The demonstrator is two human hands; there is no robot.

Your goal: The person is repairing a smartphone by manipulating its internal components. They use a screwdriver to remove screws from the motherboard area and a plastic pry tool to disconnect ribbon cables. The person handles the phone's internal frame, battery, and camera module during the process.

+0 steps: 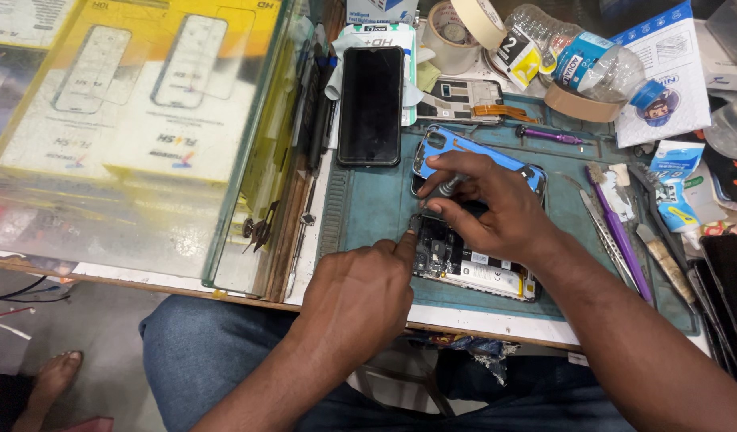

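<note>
Item: opened phone [474,268], back off, internals showing, lying on the green mat [368,208] at the near bench edge, just in front of the blue back cover [464,148].

Right hand [496,208]: fingers pinched narrow round a small screwdriver [447,189], tip down at the phone's top corner.

Left hand [360,296]: forefinger out, pressed on that same corner to steady the frame; other fingers curled, holding nothing I could see.

Handling note: the driver would best stand upright and seated in the screw head, with light pressure, the steadying finger kept off the tip.

Containers: plastic bottle [580,56] lay on its side at the back, contents not discernible. Glass case [144,120] to the left held yellow and white flat boxes.

Also present: black phone [371,104], tape rolls [464,24], purple tool [620,240].
</note>
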